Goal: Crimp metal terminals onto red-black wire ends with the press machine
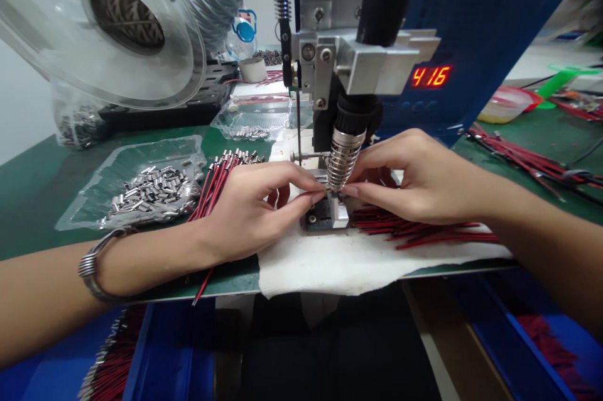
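Note:
My left hand pinches at the left side of a small metal fixture, thumb and forefinger pressed together on something too small to make out. From the right, my right hand pinches at the same spot, and what its fingertips hold is hidden. Right above both fingertips is the spring-wrapped tip of a soldering machine. Red and black wires lie below my right hand. Beside my left hand rests a bundle of red wires with silver metal ends.
A clear plastic tray of small metal cylinders stands at the left, with another clear tray behind. The blue machine housing reads 416. White cloth covers the bench front. Blue bins sit below.

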A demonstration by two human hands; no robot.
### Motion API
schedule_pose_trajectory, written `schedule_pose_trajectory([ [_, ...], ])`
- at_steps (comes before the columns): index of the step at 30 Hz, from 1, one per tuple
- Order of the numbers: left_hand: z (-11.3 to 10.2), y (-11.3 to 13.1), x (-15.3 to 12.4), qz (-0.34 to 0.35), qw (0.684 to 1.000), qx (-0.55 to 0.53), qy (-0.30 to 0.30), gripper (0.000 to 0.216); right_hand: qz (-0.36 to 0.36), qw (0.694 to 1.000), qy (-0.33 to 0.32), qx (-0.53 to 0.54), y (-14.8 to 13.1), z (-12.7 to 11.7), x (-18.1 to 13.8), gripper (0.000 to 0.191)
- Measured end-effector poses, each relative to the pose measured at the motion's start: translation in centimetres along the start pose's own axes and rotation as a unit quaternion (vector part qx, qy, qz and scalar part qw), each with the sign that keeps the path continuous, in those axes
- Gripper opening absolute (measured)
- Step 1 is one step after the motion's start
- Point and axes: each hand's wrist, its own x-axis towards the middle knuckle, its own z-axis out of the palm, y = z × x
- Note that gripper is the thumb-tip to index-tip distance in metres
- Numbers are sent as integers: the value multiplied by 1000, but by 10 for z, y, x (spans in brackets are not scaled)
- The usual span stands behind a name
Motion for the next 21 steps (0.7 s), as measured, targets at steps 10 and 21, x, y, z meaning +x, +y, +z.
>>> schedule_pose_trajectory([
  [10,0,2,1,-3,1000,0,-4,7,4,1000,-2,4,0,0,0,16],
  [21,-1,2,1,16,1000,1,4,8,20,1000,-13,5,-1,-1,1,18],
])
